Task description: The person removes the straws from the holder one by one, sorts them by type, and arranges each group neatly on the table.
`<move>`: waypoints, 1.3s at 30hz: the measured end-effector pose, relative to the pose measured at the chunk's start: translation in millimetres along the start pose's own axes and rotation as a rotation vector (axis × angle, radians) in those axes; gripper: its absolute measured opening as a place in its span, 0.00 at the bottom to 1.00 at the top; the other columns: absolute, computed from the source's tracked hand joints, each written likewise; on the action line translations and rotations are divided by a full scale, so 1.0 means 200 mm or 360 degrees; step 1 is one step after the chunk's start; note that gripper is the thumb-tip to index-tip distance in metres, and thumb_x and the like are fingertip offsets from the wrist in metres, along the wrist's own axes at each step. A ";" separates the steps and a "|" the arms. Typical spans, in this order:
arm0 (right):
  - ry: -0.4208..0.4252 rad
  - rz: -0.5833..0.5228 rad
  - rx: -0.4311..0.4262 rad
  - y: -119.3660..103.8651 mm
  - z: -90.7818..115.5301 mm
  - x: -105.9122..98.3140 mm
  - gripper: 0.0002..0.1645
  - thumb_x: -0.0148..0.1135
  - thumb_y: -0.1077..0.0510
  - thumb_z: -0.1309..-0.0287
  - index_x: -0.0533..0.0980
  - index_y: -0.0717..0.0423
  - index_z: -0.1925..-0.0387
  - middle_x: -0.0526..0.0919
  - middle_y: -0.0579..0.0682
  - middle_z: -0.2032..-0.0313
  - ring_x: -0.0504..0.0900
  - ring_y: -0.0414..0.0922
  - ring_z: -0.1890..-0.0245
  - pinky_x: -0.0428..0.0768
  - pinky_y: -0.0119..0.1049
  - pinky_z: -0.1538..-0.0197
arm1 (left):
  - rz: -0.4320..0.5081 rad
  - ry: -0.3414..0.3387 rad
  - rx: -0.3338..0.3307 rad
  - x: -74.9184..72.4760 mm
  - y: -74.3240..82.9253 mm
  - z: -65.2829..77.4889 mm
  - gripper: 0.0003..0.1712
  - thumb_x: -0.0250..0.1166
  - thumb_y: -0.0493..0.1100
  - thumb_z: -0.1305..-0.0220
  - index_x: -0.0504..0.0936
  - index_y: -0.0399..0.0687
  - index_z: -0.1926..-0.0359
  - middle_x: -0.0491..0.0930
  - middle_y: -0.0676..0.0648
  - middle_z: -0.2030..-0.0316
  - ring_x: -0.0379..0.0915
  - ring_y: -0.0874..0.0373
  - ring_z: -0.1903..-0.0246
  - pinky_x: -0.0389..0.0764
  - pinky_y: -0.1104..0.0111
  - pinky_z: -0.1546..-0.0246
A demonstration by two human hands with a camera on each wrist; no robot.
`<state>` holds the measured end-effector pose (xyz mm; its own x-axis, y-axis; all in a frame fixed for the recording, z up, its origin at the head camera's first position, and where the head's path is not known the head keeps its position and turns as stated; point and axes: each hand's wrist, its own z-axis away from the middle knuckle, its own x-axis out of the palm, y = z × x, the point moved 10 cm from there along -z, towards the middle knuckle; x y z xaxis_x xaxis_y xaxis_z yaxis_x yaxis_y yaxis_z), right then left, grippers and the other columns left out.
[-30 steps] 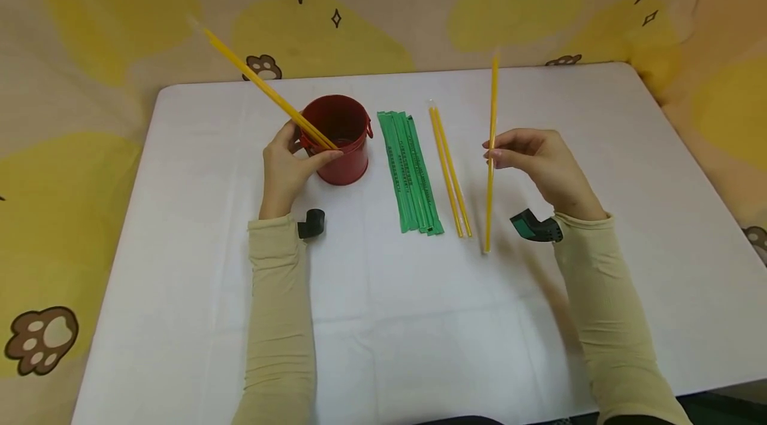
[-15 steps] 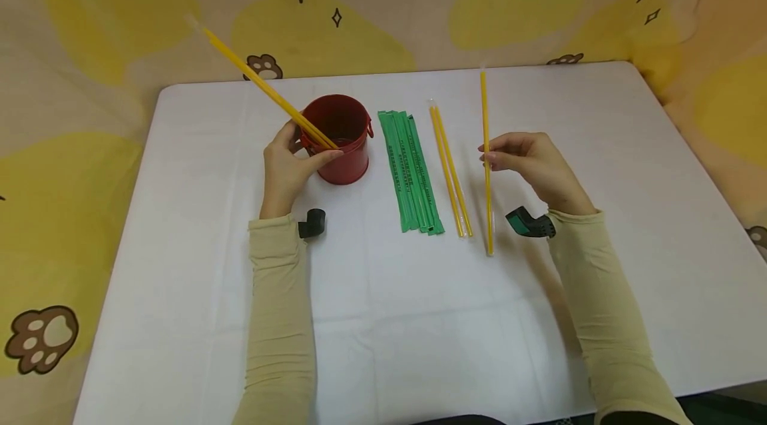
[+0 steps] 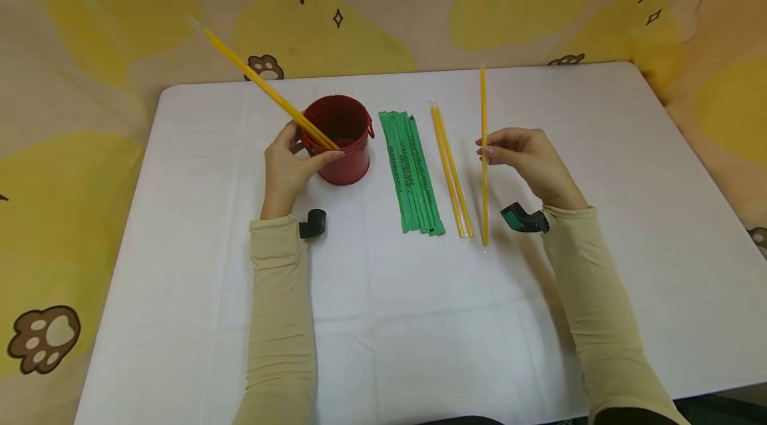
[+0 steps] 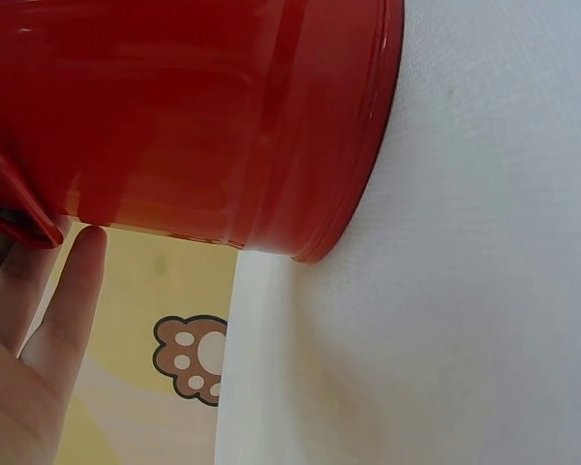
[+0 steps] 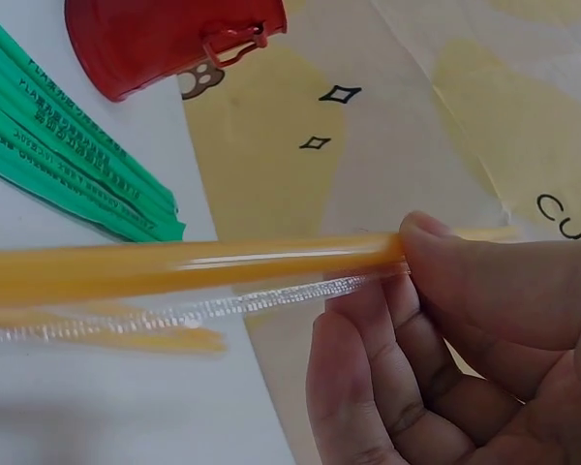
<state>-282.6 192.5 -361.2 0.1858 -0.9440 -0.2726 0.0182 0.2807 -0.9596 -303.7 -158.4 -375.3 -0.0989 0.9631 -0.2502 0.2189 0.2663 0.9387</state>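
My left hand [image 3: 293, 165] grips a small red metal bucket [image 3: 344, 162] by its left side, thumb over the rim and fingers along the outer wall. Two yellow straws [image 3: 257, 82] lean out of the bucket toward the upper left. Between thumb and fingers, my right hand [image 3: 533, 162] pinches one yellow straw [image 3: 484, 105] in a clear wrapper with a crimped seam. That straw points away from me, its lower end over the white cloth. Left of it lie two more wrapped yellow straws [image 3: 449, 172]. In the left wrist view the bucket wall [image 4: 174, 116] fills the upper left.
Several green paper-wrapped straws [image 3: 410, 172] lie side by side between the bucket and the yellow pair. Everything is on a table with a white cloth [image 3: 383, 318]. A yellow patterned curtain [image 3: 383, 12] hangs behind its far edge.
The right hand has shifted a little left with its straw, which now stands nearer the yellow pair. The left hand and bucket have stayed put.
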 end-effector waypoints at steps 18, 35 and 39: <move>0.0146 -0.0170 0.0157 0.18 -0.16 -0.02 0.17 0.63 0.67 0.44 0.75 0.79 0.56 0.85 0.53 0.64 0.83 0.40 0.67 0.82 0.29 0.61 | 0.0011 -0.0012 -0.0010 0.00 0.05 0.02 0.37 0.75 0.36 0.53 0.73 0.36 0.41 0.76 0.40 0.47 0.72 0.49 0.47 0.72 0.60 0.43; 0.0276 -0.0104 0.0345 0.39 -0.24 -0.02 0.12 0.67 0.65 0.46 0.79 0.71 0.62 0.83 0.46 0.74 0.81 0.36 0.77 0.81 0.27 0.70 | 0.0007 0.0008 0.0026 0.01 0.00 0.00 0.38 0.78 0.43 0.57 0.75 0.42 0.42 0.78 0.45 0.50 0.73 0.54 0.50 0.74 0.65 0.46; 0.0272 -0.0051 0.0362 0.41 -0.26 -0.01 0.14 0.67 0.63 0.46 0.79 0.72 0.61 0.82 0.46 0.75 0.80 0.36 0.78 0.80 0.26 0.72 | 0.0005 0.0017 0.0042 0.00 0.01 0.00 0.38 0.78 0.43 0.57 0.75 0.42 0.43 0.78 0.45 0.50 0.73 0.53 0.51 0.74 0.65 0.46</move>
<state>-331.6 208.8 -443.8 0.0134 -0.9632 -0.2684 0.2448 0.2634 -0.9331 -303.0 -158.1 -374.0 -0.1085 0.9635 -0.2448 0.2447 0.2645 0.9328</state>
